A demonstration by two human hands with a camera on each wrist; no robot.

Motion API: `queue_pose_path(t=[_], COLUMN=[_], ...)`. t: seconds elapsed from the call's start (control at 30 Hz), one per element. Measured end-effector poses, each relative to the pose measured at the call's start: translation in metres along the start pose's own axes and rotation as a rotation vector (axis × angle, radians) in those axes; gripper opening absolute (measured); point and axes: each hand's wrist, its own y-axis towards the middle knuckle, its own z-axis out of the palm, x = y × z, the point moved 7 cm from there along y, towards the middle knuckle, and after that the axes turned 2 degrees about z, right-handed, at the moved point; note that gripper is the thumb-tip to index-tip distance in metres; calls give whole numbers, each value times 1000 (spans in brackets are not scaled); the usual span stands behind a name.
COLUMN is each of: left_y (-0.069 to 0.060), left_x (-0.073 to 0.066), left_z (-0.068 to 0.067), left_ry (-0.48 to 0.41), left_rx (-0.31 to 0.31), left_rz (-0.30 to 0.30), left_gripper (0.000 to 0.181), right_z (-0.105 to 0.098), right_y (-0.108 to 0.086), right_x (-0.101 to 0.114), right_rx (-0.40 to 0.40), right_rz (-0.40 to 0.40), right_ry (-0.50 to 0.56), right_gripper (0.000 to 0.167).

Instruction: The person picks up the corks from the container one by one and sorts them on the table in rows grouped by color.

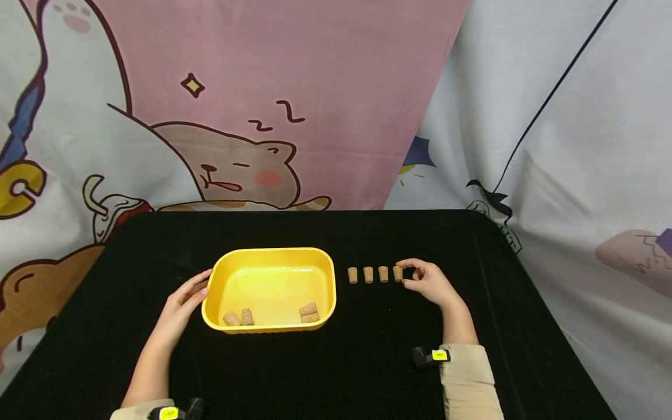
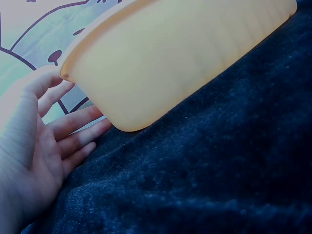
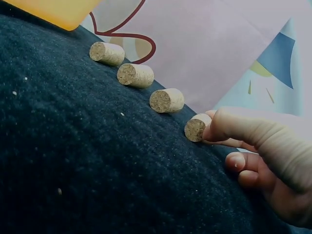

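A yellow plastic tub sits on the black cloth. Two corks lie in its near left corner and two more corks in its near right corner. My left hand touches the tub's left end, its fingers loosely extended; the thumb meets the rim in the left wrist view. Right of the tub, several corks form a row. At the row's right end my right hand pinches the last cork between thumb and forefinger, the cork lying on the cloth.
The black cloth covers the table. Behind it hangs a curtain with cartoon animals. Each wrist carries a small black camera; the right camera sits at the sleeve's cuff.
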Motion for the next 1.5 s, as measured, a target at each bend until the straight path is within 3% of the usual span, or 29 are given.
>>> queue_pose_path(t=[0.3, 0.5, 0.93, 1.23, 1.5], left_y=[-2, -2, -4, -3, -1], left_x=[1, 1, 1, 2, 1], left_z=[0, 0, -1, -1, -1], left_ry=[5, -1, -7, -11, -23], left_rx=[5, 5, 8, 7, 14], left_rz=[2, 8, -8, 4, 5], left_gripper=[51, 50, 52, 50, 50], right_z=[-3, -9, -28, -24, -5], right_y=[-4, -13, -25, -33, -37], right_x=[7, 43, 107, 151, 186], right_rx=[24, 6, -150, -223, -189], right_rz=[13, -12, -177, -321, -445], right_ry=[16, 38, 52, 128, 131], right_gripper=[48, 48, 43, 39, 36])
